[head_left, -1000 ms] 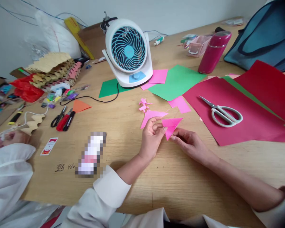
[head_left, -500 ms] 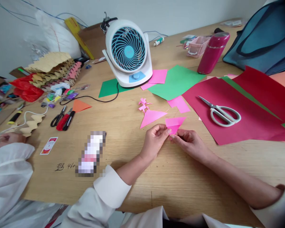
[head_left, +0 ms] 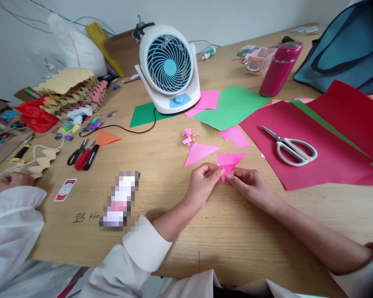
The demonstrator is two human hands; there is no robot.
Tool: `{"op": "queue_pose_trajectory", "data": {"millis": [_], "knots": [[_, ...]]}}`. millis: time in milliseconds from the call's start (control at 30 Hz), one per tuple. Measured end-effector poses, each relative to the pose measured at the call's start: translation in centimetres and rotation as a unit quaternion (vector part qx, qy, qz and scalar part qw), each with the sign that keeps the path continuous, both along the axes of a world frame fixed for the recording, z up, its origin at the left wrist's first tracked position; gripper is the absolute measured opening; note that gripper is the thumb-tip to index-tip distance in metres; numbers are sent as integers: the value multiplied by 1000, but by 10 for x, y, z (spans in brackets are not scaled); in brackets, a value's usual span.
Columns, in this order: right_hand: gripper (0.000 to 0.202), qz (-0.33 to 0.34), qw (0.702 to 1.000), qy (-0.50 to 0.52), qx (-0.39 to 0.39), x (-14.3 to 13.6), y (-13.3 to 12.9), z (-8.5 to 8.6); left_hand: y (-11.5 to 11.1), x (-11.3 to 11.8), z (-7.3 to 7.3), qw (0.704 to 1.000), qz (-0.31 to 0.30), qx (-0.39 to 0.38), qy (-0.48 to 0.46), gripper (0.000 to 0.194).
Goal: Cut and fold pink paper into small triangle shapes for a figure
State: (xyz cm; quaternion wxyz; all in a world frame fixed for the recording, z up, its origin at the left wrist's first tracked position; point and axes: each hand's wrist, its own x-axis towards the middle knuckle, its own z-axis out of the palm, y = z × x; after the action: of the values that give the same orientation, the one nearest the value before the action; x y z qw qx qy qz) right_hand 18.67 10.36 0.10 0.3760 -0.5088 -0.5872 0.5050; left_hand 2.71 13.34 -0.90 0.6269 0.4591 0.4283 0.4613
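A small folded piece of pink paper (head_left: pixel 230 159) is pinched between both hands just above the wooden table. My left hand (head_left: pixel 203 182) grips its left lower edge between thumb and fingers. On the other side, my right hand (head_left: pixel 251 184) holds the lower right part with thumb and fingertips. Beyond the hands lie a pink paper triangle (head_left: pixel 200 154), a cut-out pink figure (head_left: pixel 189 136) and another pink scrap (head_left: pixel 236 135). To the right, white-handled scissors (head_left: pixel 294 149) rest on a large dark red sheet (head_left: pixel 267 124).
A white fan (head_left: pixel 170 66) stands at the back on green paper. Behind the red sheets are a magenta flask (head_left: pixel 281 68) and a blue bag (head_left: pixel 338 49). A blurred phone (head_left: pixel 119 200) and red cutter (head_left: pixel 85 157) lie left. Another person's hand (head_left: pixel 14 180) is at far left.
The right corner of the pink paper sticks out slightly farther right, and my right fingers have shifted a little along it. Both hands keep hold; the rest of the table looks the same.
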Motion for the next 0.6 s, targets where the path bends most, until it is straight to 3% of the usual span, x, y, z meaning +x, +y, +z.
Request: {"op": "queue_pose_trajectory", "data": {"millis": [600], "knots": [[29,-31,997,68,17,-1,0,-1,-1,2,5,999,-8,-41,-26,27]]}}
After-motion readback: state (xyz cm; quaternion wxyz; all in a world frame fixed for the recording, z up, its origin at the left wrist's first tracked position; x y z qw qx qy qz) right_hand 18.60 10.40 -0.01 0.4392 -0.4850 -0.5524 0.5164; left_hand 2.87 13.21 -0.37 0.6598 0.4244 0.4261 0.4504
